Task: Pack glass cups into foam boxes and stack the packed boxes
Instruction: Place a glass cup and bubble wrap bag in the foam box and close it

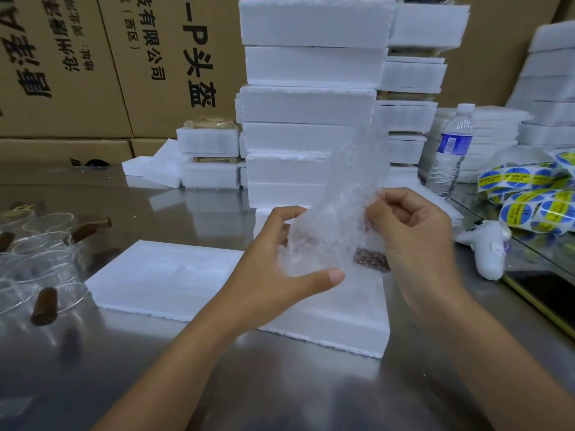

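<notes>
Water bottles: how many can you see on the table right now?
1. The water bottle stands upright at the right, between the tall stack of foam boxes and the sticker rolls. Others could be hidden behind the stacks.

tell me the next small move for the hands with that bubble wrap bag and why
Probably pull the bag's mouth open. Both the left hand and right hand pinch the bubble wrap bag upright above the foam box, and it looks flat, with no cup inside; the glass cups still lie on the table at left.
</notes>
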Demonstrator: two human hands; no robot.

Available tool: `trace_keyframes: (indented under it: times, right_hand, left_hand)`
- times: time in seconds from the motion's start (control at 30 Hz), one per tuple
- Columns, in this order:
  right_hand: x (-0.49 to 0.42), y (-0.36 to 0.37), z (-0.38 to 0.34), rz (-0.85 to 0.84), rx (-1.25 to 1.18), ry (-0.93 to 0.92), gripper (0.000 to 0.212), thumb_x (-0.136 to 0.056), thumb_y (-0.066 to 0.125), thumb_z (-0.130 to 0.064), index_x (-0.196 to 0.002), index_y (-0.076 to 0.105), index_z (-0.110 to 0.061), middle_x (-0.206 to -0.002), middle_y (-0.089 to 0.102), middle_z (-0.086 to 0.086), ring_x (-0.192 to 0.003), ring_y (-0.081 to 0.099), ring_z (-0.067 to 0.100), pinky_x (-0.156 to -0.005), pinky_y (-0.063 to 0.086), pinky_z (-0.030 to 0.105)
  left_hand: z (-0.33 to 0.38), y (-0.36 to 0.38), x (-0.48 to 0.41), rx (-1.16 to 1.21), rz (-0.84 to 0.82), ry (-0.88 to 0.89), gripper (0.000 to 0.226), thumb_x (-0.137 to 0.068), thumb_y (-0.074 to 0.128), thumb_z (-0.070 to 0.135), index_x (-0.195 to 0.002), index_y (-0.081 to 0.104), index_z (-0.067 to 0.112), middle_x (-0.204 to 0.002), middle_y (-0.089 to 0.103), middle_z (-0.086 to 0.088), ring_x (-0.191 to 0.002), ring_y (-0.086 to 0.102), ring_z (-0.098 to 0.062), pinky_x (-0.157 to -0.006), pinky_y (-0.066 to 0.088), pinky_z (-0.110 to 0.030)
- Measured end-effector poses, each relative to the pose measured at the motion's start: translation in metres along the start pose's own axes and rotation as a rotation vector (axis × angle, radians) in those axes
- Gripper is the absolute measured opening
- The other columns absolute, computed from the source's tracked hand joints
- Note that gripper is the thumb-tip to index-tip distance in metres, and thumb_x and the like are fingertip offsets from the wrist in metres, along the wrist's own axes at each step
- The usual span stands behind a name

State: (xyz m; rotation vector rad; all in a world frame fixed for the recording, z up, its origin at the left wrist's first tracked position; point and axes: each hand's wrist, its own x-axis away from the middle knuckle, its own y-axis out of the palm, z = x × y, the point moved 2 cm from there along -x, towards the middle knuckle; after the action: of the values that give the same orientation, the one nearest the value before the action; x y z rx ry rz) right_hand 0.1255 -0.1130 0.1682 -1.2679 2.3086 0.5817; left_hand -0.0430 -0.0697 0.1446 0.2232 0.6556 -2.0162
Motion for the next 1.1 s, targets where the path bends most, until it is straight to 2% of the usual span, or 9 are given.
trace_keyframes:
  times: [0.1,0.2,0.33,0.4,0.6,0.7,0.87,1.0,1.1]
  right_hand:
    - [0.003,0.001,0.0,0.0,0.075,-0.081,0.016,-0.076,0.067,-0.02,-0.075,0.069,-0.036,-0.069,0.067,-0.011,-0.065,0.062,0.006,-0.068,0.051,0.019]
    - [0.008,0.005,0.001,-0.061,0.21,-0.136,0.015,-0.079,0.067,-0.013,-0.084,0.069,-0.028,-0.084,0.07,-0.008,-0.082,0.067,0.014,-0.08,0.054,0.038]
    - [0.012,0.011,-0.003,-0.216,0.383,-0.218,0.01,-0.085,0.057,-0.028,-0.082,0.064,-0.034,-0.083,0.066,-0.02,-0.084,0.063,0.005,-0.076,0.047,0.019]
    - [0.015,0.014,-0.006,-0.329,0.473,-0.26,0.024,-0.089,0.043,-0.042,-0.082,0.063,-0.031,-0.085,0.062,-0.019,-0.089,0.057,0.005,-0.075,0.04,0.012]
    - [0.017,0.013,-0.006,-0.46,0.639,-0.3,0.044,-0.083,0.03,-0.072,-0.073,0.058,-0.038,-0.093,0.048,-0.017,-0.099,0.045,0.003,-0.083,0.036,0.023]
    - [0.016,0.012,-0.005,-0.384,0.586,-0.246,0.056,-0.083,0.041,-0.06,-0.073,0.07,-0.013,-0.09,0.053,-0.007,-0.098,0.048,0.009,-0.082,0.039,0.022]
    - [0.015,0.012,-0.005,-0.271,0.317,-0.043,0.014,-0.078,0.063,-0.042,-0.074,0.063,-0.028,-0.069,0.058,-0.013,-0.072,0.055,0.001,-0.073,0.04,0.024]
    - [0.013,0.009,-0.001,-0.217,0.234,0.106,0.04,-0.073,0.07,-0.052,-0.102,0.05,-0.033,-0.06,0.058,-0.012,-0.051,0.056,0.001,-0.063,0.04,0.026]
    - [0.013,0.011,-0.002,-0.213,0.259,0.113,0.032,-0.076,0.069,-0.045,-0.102,0.056,-0.031,-0.058,0.056,-0.012,-0.05,0.055,0.001,-0.058,0.042,0.019]
  left_hand:
    - [0.0,0.003,0.001,-0.056,0.026,0.043,0.067,-0.056,0.073,0.062,-0.113,0.04,0.053,-0.111,0.056,0.035,-0.102,0.056,0.009,-0.078,0.043,-0.008]
    - [0.001,0.005,0.0,-0.078,0.04,0.06,0.065,-0.057,0.071,0.062,-0.114,0.041,0.052,-0.11,0.055,0.034,-0.1,0.055,0.009,-0.074,0.038,-0.001]
    - [0.002,0.005,-0.001,-0.074,0.075,0.063,0.066,-0.055,0.069,0.064,-0.114,0.041,0.051,-0.108,0.054,0.035,-0.099,0.053,0.009,-0.073,0.037,0.001]
    - [0.002,0.005,-0.001,-0.034,0.092,0.065,0.065,-0.057,0.07,0.063,-0.114,0.039,0.052,-0.108,0.054,0.038,-0.099,0.054,0.012,-0.071,0.038,0.001]
    - [0.004,0.005,-0.002,-0.017,0.095,0.091,0.07,-0.064,0.073,0.059,-0.117,0.026,0.065,-0.11,0.056,0.036,-0.1,0.058,0.011,-0.072,0.045,-0.003]
    - [0.005,0.009,0.0,-0.086,0.06,0.135,0.066,-0.067,0.068,0.061,-0.122,0.032,0.059,-0.117,0.055,0.031,-0.107,0.058,0.005,-0.082,0.049,-0.009]
    - [0.001,0.007,0.001,-0.185,0.056,0.134,0.049,-0.068,0.062,0.065,-0.112,0.044,0.051,-0.106,0.057,0.026,-0.099,0.057,0.003,-0.075,0.045,-0.008]
    - [-0.004,0.007,0.001,-0.291,0.063,0.123,0.043,-0.064,0.061,0.069,-0.1,0.041,0.054,-0.104,0.05,0.032,-0.1,0.048,0.011,-0.071,0.037,0.0]
    - [-0.003,0.007,0.003,-0.325,0.065,0.158,0.041,-0.063,0.061,0.069,-0.095,0.04,0.056,-0.111,0.042,0.036,-0.101,0.042,0.019,-0.075,0.032,0.004]
